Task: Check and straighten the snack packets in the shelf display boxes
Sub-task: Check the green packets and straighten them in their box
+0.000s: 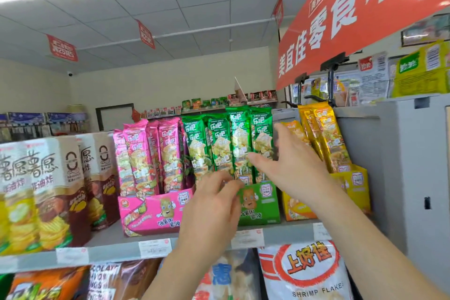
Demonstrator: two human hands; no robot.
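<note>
Green packets (220, 146): upright in green display box (264, 204), grey shelf (107, 241) (shop aisle). Right hand (288, 169) straight-fingered against them; left hand (214, 203) curled at their lower ends, grip unclear.

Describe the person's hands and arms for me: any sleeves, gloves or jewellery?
Both the left hand and the right hand are bare: no gloves, rings or watch show. The left forearm and right forearm are also uncovered, with no sleeve visible up to the frame's edge.
</note>
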